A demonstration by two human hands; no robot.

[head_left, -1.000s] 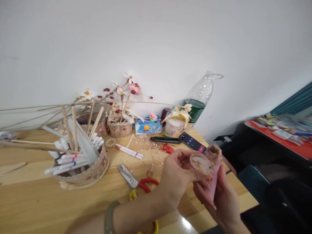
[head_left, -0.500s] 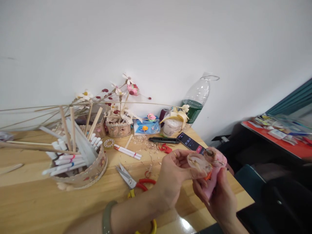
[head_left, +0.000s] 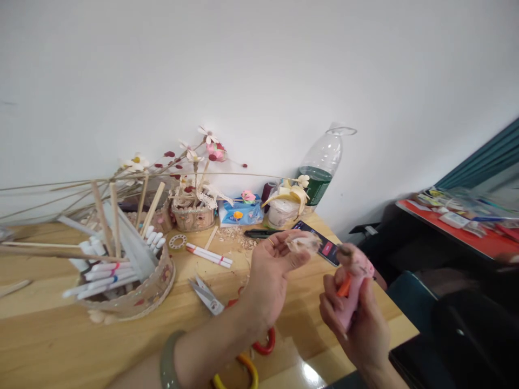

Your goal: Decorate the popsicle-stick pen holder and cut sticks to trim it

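Note:
My right hand point(head_left: 357, 319) is closed around the handle of a pink glue gun point(head_left: 354, 270) with an orange trigger point(head_left: 344, 285); its brownish nozzle points up and left. Between the thumb and fingers of my left hand point(head_left: 270, 278) is a thin, pale translucent round piece point(head_left: 302, 243) with brownish marks, slightly blurred. A gap separates this piece from the nozzle. Under my left forearm lie scissors point(head_left: 206, 296) with red handles, partly covered, and a yellow handle loop point(head_left: 245, 373) shows below.
On the left stands a basket point(head_left: 133, 302) of markers and wooden sticks. Behind are dried flowers point(head_left: 206, 140), a wipes pack point(head_left: 241, 213), a banana peel point(head_left: 290, 194) on a tub and a bottle point(head_left: 322, 167). A phone point(head_left: 330, 253) lies near the table's right edge.
My left hand has drawn the translucent piece away from the glue gun, up and to the left. The glue gun stays in my right hand, and the view has shifted slightly.

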